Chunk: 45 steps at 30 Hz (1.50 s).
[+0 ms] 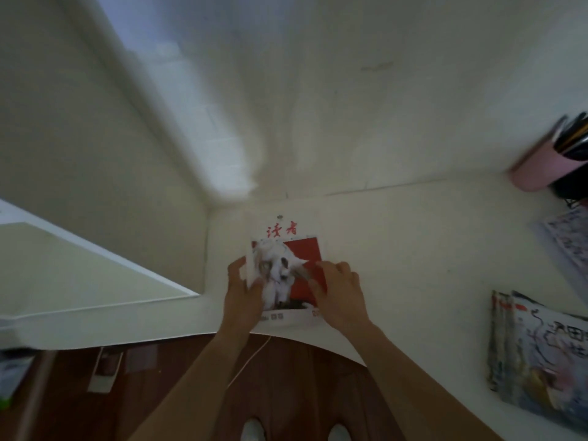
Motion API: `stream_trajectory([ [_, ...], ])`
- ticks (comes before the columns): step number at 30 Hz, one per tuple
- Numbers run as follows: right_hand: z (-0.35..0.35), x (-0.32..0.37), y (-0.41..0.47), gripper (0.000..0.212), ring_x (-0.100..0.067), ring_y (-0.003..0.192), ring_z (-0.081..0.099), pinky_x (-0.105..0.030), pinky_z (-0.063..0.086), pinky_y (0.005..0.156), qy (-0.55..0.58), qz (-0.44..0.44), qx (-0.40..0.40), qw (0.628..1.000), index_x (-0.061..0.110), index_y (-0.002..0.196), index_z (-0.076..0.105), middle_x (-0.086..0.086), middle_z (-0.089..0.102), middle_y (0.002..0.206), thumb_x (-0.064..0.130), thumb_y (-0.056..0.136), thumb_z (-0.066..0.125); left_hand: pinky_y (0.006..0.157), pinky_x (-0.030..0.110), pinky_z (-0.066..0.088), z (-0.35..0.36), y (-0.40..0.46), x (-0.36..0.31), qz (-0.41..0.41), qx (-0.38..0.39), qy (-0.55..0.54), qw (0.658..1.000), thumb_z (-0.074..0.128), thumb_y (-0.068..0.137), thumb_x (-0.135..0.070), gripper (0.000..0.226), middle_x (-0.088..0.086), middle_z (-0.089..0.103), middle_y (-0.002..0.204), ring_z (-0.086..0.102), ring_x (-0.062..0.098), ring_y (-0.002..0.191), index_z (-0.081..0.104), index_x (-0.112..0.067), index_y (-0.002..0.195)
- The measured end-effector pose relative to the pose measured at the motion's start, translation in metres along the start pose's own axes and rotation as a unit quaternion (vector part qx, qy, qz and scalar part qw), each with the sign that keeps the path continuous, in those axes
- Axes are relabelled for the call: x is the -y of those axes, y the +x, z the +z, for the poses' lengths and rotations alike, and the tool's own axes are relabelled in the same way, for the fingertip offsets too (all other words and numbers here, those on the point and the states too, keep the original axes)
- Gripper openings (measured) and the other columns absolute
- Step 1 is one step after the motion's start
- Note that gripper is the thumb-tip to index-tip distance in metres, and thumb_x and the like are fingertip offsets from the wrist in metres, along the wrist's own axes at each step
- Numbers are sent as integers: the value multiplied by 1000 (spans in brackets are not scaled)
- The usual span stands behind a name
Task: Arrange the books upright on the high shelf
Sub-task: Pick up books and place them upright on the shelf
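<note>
A pink holder (pixel 537 167) with dark pens (pixel 572 138) sits at two o'clock. A white cable (pixel 251 361) hangs at six o'clock over brown wooden floor (pixel 302 393).

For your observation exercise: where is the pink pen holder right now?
In the head view, the pink pen holder stands at the far right of the white shelf, against the wall, above the magazines.

One head-worn wide-angle view looks steeply down, close over the white flat shelf (pixel 397 249) set into a wall corner, dark wooden floor (pixel 302 393) below.
</note>
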State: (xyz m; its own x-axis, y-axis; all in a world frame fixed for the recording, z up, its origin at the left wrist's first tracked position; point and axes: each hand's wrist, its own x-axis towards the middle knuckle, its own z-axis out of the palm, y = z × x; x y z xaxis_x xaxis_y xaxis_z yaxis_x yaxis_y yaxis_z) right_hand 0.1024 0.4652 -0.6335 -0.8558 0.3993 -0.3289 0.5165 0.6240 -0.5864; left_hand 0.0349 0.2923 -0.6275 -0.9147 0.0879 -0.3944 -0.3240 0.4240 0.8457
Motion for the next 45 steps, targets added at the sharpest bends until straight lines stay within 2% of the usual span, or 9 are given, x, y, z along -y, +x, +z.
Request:
stream_trajectory([
  [4, -26, -13, 0, 70, -28, 115, 59, -47, 54, 97, 244, 126, -47, 960, 20, 147, 41, -10, 50, 134, 45, 90, 72, 74, 29, 61, -6, -21, -21, 38, 88, -149, 984, 55, 100, 3, 48, 5, 72, 115, 74, 21, 100, 45, -29, 133],
  [8, -61, -13, -20, 32, -25, 90, 75, -33, 63, 74, 445, 72, -86, 889, 16, 113, 68, -8, 76, 103, 7, 83, 79, 80, 39, 63, -4, -38, -37, 59, 154, -190, 968, 51, 102, 3, 43, 15, 75, 112, 74, 30, 100, 39, -21, 135],
  [16, -62, -10, -53, 30, -20, 96, 75, -37, 61, 82, 506, 46, -68, 859, 15, 110, 76, -2, 79, 103, 4, 82, 78, 73, 5, 50, 19, -57, -49, 53, 153, -147, 976, 49, 104, -3, 32, -18, 73, 104, 67, -14, 91, 59, -30, 117],
  [21, -67, -9, -64, 27, -11, 92, 74, -18, 57, 69, 481, 36, -74, 873, 20, 109, 76, 5, 79, 99, 12, 84, 80, 76, 2, 47, 19, -68, -48, 75, 126, -126, 981, 51, 105, -10, 29, -26, 72, 102, 63, -19, 94, 58, -35, 117],
  [24, -86, 5, -82, 28, -11, 93, 74, -17, 58, 73, 479, -9, -77, 875, 20, 114, 73, 5, 78, 102, 12, 87, 77, 77, 4, 48, 4, -85, -64, 111, 130, -133, 976, 50, 105, -6, 34, -35, 71, 99, 66, -12, 100, 57, -36, 118],
  [34, -208, 165, -170, 31, -16, 87, 72, -27, 57, 74, 465, -213, -141, 848, 20, 104, 72, 0, 77, 94, -2, 81, 75, 96, 28, 55, -141, -194, -202, 256, 61, -170, 950, 60, 101, -17, 27, -3, 74, 119, 69, 18, 115, 66, -19, 127],
  [38, -253, 253, -209, 30, -26, 83, 71, -34, 57, 71, 499, -272, -121, 814, 16, 98, 74, -11, 76, 92, -9, 82, 67, 87, 44, 58, -216, -257, -258, 333, 0, -159, 929, 69, 96, -33, 20, 11, 76, 102, 72, 35, 100, 71, -19, 109],
  [42, -274, 343, -250, 28, -28, 80, 72, -41, 58, 75, 549, -302, -69, 776, 12, 96, 75, -11, 76, 89, -8, 82, 63, 63, 26, 59, -284, -309, -291, 407, -80, -132, 900, 61, 99, -31, 19, 0, 78, 95, 76, 20, 84, 69, -23, 114],
  [45, -274, 407, -276, 28, -25, 78, 73, -36, 56, 72, 571, -321, -33, 755, 14, 100, 75, -5, 77, 88, -4, 84, 62, 42, 31, 52, -332, -337, -302, 414, -109, -131, 894, 60, 97, -39, 25, 9, 77, 83, 71, 36, 55, 62, -24, 116],
])
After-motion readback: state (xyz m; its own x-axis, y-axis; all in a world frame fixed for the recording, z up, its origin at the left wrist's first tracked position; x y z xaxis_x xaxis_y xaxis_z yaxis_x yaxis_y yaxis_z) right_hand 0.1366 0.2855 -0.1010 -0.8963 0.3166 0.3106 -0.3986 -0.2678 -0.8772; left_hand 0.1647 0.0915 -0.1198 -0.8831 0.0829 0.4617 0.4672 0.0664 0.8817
